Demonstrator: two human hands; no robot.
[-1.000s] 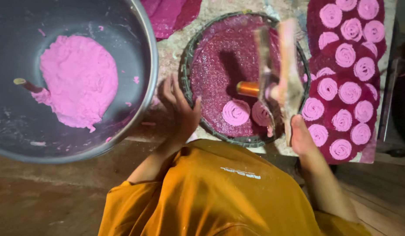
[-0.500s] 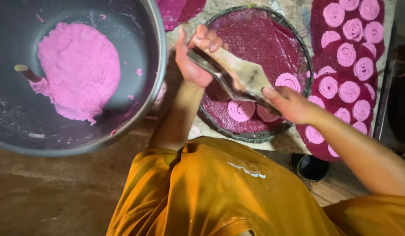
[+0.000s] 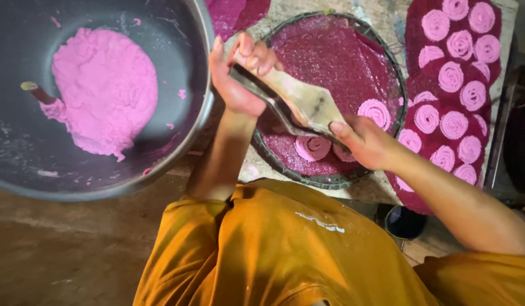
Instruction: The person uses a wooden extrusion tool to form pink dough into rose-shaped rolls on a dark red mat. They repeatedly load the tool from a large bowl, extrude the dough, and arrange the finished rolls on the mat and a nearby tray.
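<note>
Gripping one end of a flat wooden press (image 3: 299, 102), left hand (image 3: 239, 76) has fingers curled tight round its handle. Right hand (image 3: 361, 141) clasps the opposite, wider end, thumb on top. Press hangs tilted between both hands, just above a round woven tray (image 3: 336, 180) lined with dark magenta cloth. Under the right hand, pink spiral coils (image 3: 313, 147) lie on the tray; one more sits just beyond its fingers. Further out past the right hand, a magenta mat (image 3: 412, 34) carries rows of the same coils. Beyond the left hand stands a large metal bowl (image 3: 160, 164) holding pink dough (image 3: 103, 90), a stick poking from it. Orange shirt (image 3: 285, 249) nearest the camera.
</note>
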